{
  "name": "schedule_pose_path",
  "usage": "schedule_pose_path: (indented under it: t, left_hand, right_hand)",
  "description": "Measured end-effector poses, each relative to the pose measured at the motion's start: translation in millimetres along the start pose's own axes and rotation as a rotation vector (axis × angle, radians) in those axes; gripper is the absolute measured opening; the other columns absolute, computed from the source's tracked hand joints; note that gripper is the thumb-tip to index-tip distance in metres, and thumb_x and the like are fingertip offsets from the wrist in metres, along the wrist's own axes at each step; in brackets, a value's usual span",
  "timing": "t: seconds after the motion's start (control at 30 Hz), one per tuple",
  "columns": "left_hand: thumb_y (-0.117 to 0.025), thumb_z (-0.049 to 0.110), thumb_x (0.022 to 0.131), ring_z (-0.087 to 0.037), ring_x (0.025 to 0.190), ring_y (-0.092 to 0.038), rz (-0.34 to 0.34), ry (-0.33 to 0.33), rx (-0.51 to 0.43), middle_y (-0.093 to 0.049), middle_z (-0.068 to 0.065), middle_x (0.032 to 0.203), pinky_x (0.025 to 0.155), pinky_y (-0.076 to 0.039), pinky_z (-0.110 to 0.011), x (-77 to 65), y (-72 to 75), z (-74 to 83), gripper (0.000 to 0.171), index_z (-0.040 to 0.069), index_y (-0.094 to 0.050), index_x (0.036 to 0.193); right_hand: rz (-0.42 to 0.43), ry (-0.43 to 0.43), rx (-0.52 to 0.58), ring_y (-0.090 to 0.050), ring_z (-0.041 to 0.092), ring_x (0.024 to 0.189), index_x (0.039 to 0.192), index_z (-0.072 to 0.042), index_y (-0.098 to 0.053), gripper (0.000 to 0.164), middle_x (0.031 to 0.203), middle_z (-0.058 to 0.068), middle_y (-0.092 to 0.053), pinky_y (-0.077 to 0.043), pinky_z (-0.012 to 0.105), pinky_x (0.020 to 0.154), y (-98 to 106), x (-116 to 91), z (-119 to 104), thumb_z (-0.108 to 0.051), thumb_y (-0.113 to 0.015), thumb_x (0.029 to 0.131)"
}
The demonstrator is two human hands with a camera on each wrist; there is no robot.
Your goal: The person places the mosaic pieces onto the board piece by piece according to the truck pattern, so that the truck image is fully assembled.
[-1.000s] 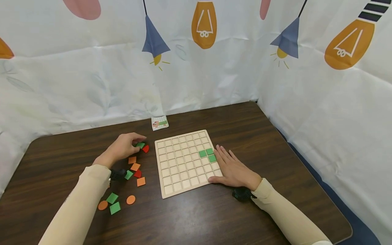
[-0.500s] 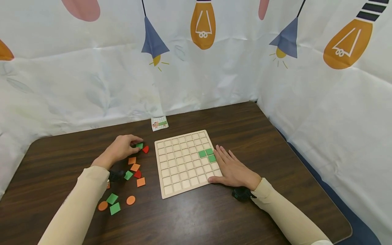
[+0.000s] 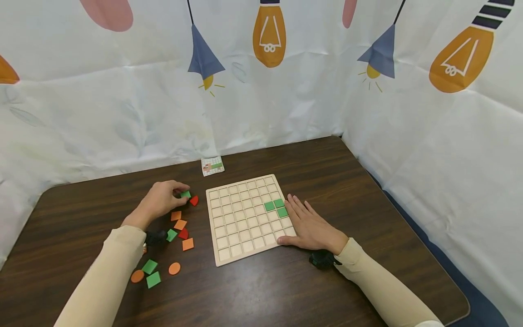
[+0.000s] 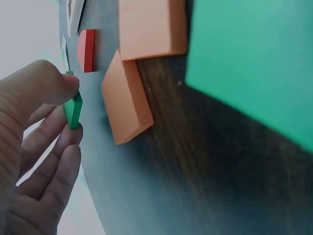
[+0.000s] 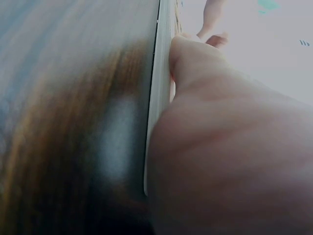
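My left hand (image 3: 161, 200) pinches a green square tile (image 4: 73, 107) between thumb and fingers, at the top of the loose pieces. A red piece (image 3: 194, 200) lies just right of those fingertips. The right hand (image 3: 312, 227) rests flat with straight fingers along the right edge of a pale wooden grid board (image 3: 241, 222). Three green tiles (image 3: 279, 203) sit in the board's cells near that hand; the other visible cells hold nothing. In the right wrist view the board's edge (image 5: 159, 88) runs beside the thumb.
Left of the board lie orange squares (image 3: 188, 244), orange discs (image 3: 174, 268), green squares (image 3: 153, 279) and another red piece (image 3: 183, 233), partly under the left forearm. A small printed card (image 3: 212, 166) lies at the table's back edge. A patterned white curtain (image 3: 163, 113) hangs behind the table (image 3: 261, 295).
The left hand has drawn slightly left with the green tile, a little away from the red piece. The right hand and the board have stayed in place.
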State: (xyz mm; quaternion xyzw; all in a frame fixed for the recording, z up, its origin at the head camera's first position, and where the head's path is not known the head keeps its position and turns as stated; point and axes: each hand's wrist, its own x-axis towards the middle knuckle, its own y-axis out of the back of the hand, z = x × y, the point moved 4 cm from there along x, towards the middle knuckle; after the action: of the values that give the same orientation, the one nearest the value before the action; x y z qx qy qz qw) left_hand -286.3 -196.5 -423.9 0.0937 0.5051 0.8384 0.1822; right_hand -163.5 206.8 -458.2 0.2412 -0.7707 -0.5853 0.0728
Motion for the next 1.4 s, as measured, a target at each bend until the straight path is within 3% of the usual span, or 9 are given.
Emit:
schedule_pose_path:
  t: [0.23, 0.5, 0.7, 0.97, 1.17, 1.4]
  left_hand:
    - [-0.07, 0.016, 0.095, -0.031, 0.1, -0.067, 0.007, -0.007, -0.01, -0.07, -0.02, 0.119, 0.085, -0.058, -0.049, -3.9, -5.9, 4.0, 0.038, 0.001, -0.07, 0.13]
    - [-0.07, 0.017, 0.094, -0.028, 0.097, -0.069, 0.014, -0.038, -0.016, -0.072, -0.019, 0.117, 0.082, -0.059, -0.046, -6.3, -11.3, 18.7, 0.037, 0.002, -0.072, 0.128]
    - [-0.071, 0.018, 0.093, -0.025, 0.091, -0.069, 0.051, -0.1, -0.001, -0.074, -0.014, 0.11, 0.077, -0.058, -0.039, -7.0, -13.4, 32.7, 0.033, 0.003, -0.075, 0.123]
    - [-0.071, 0.016, 0.093, -0.017, 0.084, -0.065, 0.043, -0.113, -0.023, -0.074, -0.014, 0.113, 0.071, -0.054, -0.028, -8.1, -18.2, 45.6, 0.032, 0.004, -0.075, 0.122]
    - [-0.071, 0.02, 0.093, -0.017, 0.082, -0.059, 0.058, -0.127, -0.018, -0.074, -0.013, 0.116, 0.07, -0.049, -0.029, -8.2, -20.2, 54.1, 0.033, 0.006, -0.076, 0.122]
    - [-0.074, 0.021, 0.092, -0.018, 0.086, -0.062, 0.063, -0.153, -0.041, -0.074, -0.009, 0.11, 0.075, -0.052, -0.033, -7.7, -23.9, 62.1, 0.031, 0.008, -0.076, 0.12]
  right_hand:
    - [0.001, -0.004, -0.004, -0.001, 0.033, 0.165, 0.167, -0.005, -0.006, 0.11, 0.175, 0.017, 0.0, -0.01, 0.06, 0.132, 0, -1, 0, -0.076, -0.05, 0.095]
    - [0.002, -0.001, -0.006, -0.002, 0.033, 0.165, 0.167, -0.005, -0.007, 0.11, 0.175, 0.017, -0.001, -0.01, 0.06, 0.132, 0, -1, 2, -0.077, -0.05, 0.094]
    - [0.004, 0.004, -0.007, -0.003, 0.034, 0.165, 0.166, -0.004, -0.008, 0.11, 0.175, 0.018, -0.002, -0.011, 0.06, 0.132, -1, -1, 3, -0.076, -0.05, 0.094]
    - [0.004, 0.007, -0.01, -0.003, 0.033, 0.165, 0.166, -0.005, -0.008, 0.11, 0.175, 0.017, -0.001, -0.011, 0.06, 0.132, 0, -1, 3, -0.077, -0.049, 0.094]
    - [0.004, 0.008, -0.005, -0.003, 0.033, 0.165, 0.166, -0.005, -0.008, 0.111, 0.175, 0.018, -0.002, -0.011, 0.06, 0.132, 1, -1, 1, -0.077, -0.05, 0.094]
    - [0.012, 0.009, -0.005, -0.003, 0.033, 0.165, 0.166, -0.005, -0.008, 0.11, 0.175, 0.017, -0.002, -0.011, 0.059, 0.132, 2, -1, 0, -0.077, -0.05, 0.094]
